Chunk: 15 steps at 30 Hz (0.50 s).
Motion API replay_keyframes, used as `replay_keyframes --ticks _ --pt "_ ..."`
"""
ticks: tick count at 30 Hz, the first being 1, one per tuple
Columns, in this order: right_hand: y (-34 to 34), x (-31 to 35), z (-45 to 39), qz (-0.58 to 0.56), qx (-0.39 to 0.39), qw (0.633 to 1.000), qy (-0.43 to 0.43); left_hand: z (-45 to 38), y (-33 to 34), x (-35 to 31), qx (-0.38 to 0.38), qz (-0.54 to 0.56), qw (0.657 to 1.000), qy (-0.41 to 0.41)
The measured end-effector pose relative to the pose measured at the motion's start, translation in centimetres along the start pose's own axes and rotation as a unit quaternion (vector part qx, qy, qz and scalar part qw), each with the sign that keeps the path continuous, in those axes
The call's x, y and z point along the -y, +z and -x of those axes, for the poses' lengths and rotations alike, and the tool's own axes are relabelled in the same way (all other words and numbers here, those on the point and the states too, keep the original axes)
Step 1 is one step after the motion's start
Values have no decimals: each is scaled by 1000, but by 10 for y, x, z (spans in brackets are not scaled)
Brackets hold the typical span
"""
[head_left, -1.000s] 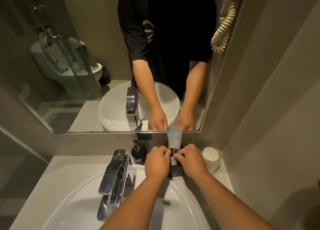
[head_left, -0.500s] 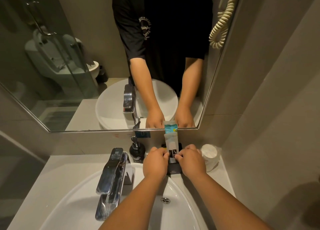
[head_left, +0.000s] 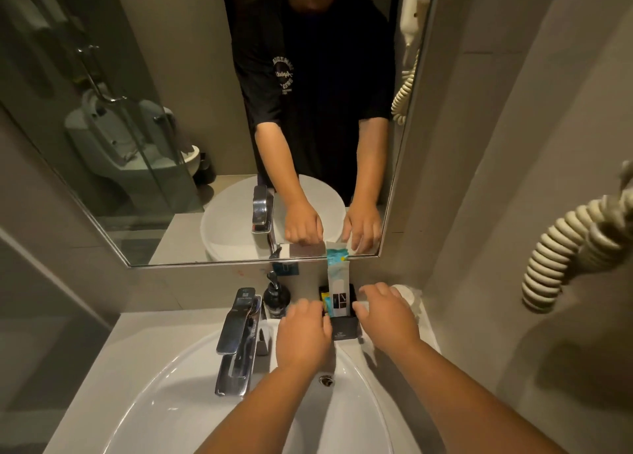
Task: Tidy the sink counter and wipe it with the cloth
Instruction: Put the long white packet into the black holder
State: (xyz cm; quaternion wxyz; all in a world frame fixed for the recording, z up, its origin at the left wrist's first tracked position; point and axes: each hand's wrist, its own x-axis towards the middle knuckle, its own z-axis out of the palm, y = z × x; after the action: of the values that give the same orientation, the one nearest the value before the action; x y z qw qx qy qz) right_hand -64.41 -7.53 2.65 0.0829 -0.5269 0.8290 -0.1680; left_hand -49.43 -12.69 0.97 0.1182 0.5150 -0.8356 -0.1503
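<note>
A black amenity box [head_left: 346,329] stands on the counter [head_left: 147,333] behind the white basin [head_left: 164,402]. A tall white packet with a teal top [head_left: 337,279] stands upright in it, beside smaller teal and yellow packets [head_left: 325,300]. My left hand [head_left: 303,335] is at the box's left edge, fingers curled, with nothing seen in it. My right hand [head_left: 387,313] hovers at the box's right side with fingers spread, holding nothing. Neither hand touches the tall packet. No cloth is in view.
A chrome faucet [head_left: 238,333] rises left of my hands, with a dark soap pump bottle [head_left: 275,298] behind it. A white round object [head_left: 411,294] sits in the right corner. A coiled hairdryer cord [head_left: 561,248] hangs on the right wall. The mirror [head_left: 171,128] backs the counter.
Both hands have let go of the tall packet and drawn apart to the sides of the box. The packet now stands in the box on its own.
</note>
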Motion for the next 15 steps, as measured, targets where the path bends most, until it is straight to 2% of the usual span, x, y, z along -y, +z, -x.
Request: replay_keyframes --ticks 2,4,7,10,15 --pt "-9 1 21 55 29 997 -49 24 -9 -1 22 -70 995 73" --pt "-13 3 44 92 61 991 -82 46 -16 2 44 -99 989 105" --pt "-15 11 79 117 103 981 -112 76 -26 12 80 -138 980 116" --pt "-12 22 114 116 135 976 -122 109 -40 24 81 -165 975 124" --pt "0 42 172 92 141 977 -129 164 -56 53 91 -155 979 98"
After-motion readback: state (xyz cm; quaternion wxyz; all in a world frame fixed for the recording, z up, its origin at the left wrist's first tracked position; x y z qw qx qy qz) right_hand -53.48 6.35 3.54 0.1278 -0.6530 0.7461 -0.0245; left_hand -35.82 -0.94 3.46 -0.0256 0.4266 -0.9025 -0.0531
